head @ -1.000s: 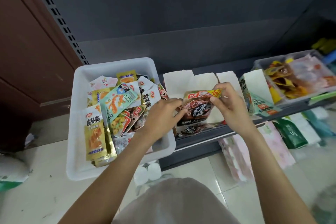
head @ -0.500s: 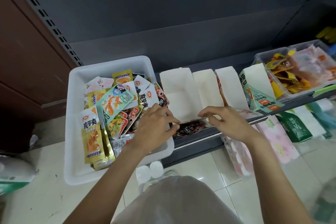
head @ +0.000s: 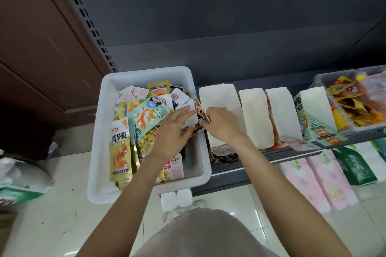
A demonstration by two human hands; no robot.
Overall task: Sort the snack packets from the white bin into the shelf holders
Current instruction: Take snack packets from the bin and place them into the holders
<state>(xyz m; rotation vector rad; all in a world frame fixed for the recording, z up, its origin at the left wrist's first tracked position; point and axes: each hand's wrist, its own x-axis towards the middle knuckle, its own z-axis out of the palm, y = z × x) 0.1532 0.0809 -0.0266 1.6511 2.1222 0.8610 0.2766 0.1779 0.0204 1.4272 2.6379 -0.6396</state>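
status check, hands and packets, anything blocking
Left hand and right hand both pinching a dark packet at the white bin rim. First holder unobstructed.

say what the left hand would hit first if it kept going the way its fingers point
Probably the dark snack packet at the white bin's right edge: the left hand's fingers point up and right at it. The right hand lies just beyond. Depth is unclear.

Clear tub point(head: 334, 81) cropped at right edge

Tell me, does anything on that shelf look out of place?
Yes. Dark snack packets lie flat, poking out of the leftmost white cardboard holder past the shelf edge, not tucked inside.
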